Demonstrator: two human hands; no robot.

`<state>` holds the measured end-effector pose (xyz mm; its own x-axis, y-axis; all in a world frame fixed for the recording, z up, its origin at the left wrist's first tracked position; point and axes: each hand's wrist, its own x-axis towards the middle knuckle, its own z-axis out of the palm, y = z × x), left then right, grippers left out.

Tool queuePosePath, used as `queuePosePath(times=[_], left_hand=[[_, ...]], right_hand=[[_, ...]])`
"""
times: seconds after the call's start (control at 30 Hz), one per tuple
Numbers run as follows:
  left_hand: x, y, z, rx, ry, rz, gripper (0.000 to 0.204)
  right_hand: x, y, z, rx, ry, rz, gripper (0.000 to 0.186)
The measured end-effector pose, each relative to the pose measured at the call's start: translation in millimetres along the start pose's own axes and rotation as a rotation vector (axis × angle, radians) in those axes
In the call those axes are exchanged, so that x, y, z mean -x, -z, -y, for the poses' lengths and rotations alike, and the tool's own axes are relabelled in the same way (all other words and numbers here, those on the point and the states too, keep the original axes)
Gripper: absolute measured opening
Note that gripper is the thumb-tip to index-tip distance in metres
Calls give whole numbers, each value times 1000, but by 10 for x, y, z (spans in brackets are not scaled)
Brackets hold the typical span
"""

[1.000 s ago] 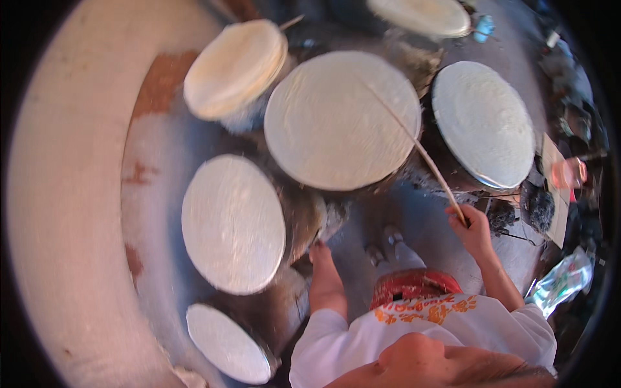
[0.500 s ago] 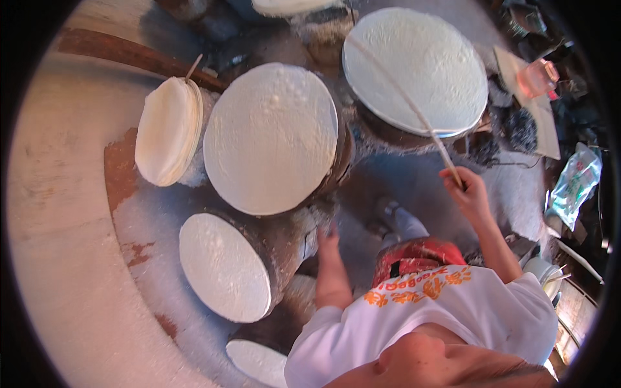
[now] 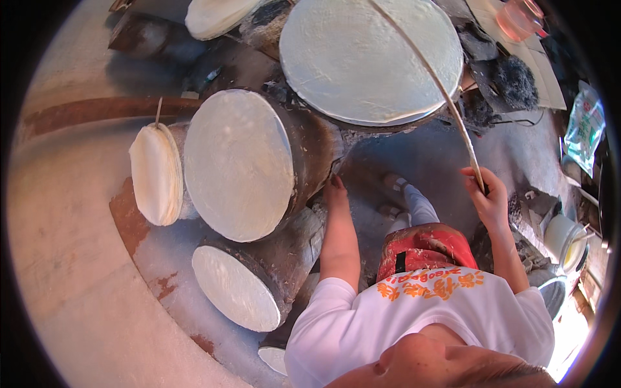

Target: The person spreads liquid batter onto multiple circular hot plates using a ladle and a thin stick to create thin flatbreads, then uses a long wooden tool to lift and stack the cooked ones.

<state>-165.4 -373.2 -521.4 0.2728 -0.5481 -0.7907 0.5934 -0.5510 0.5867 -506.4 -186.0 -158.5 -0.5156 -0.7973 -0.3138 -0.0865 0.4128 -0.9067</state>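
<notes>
In my right hand (image 3: 484, 193) is a long thin wooden stick (image 3: 442, 87), gripped near its lower end, its length crossing over a large round white-coated top (image 3: 346, 58). My left hand (image 3: 336, 194) is at the dark side of a drum-like stand (image 3: 309, 158), beside a second white-coated top (image 3: 236, 165); its fingers are shadowed and partly hidden, and I cannot tell whether they grip. Further left, a stack of thin pale round sheets (image 3: 155, 174) has a stick above it. A smaller white top (image 3: 236, 288) lies below.
Another pale stack (image 3: 213, 13) is at the upper edge. On the right are cardboard (image 3: 550, 94) with a pink container (image 3: 517, 19), dark fuzzy clumps (image 3: 514, 84), a plastic bag (image 3: 584, 129) and a white bucket (image 3: 563, 242). A curved pale ledge (image 3: 77, 258) runs along the left.
The view has turned, shifting the round tops across the picture. My left hand has moved forward and up along the stands. My right hand, still holding the stick, is higher and further right.
</notes>
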Motion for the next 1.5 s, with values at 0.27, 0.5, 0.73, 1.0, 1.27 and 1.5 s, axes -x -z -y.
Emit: queuePosePath(times=[0.27,0.5,0.73,1.0,1.27,1.5], left_hand=[[146,169,220,-106,-389,7,26],[1839,552,-159,-14,156,89,28],[4023,2173,-395,22,-343,-65,32],[5111,4556,-679,-352,-780,-1162,26],[4718,6003,-1720,-1006,-611,-1253,56],[4162,7078,-1884,-1154,-738,-1132,60]], right_hand=[[-229,-256,33,100,149,126,12],[-325,-1082,476,358,472,613,19],[727,-2310,833,421,835,1280,19],[2567,-3857,651,308,903,1611,22],[4016,-5815,548,456,1363,1484,21],[4444,-6174,489,494,1450,1565,22]])
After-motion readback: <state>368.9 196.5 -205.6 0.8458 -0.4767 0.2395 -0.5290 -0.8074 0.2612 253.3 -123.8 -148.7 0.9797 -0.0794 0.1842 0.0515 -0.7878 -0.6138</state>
